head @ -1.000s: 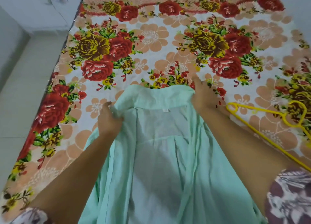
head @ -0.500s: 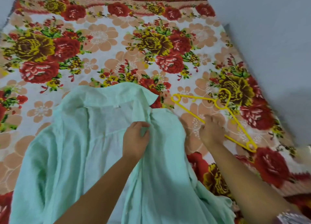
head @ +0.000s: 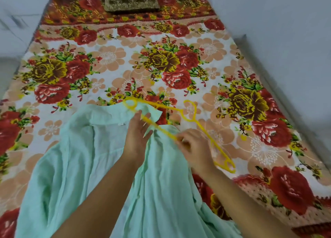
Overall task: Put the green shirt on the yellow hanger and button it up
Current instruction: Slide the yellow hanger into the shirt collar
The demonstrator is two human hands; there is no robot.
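Light is soft, even and fairly bright; I see no glare. Shadows are faint: a dim patch under the arms on the shirt (head: 71, 166), and a darker band where the wall (head: 286, 40) meets the bed (head: 107, 62). Motion blur smears the right hand (head: 195, 148) and the hanger (head: 162, 130); the left hand (head: 136, 139) is slightly sharper. The wide lens bows the bed's sides. Corners are soft, and the top left is streaked. Fine detail is mushy overall.

Green shirt (head: 71, 166) lies spread open — yellow hanger (head: 161, 129) slants across its collar.
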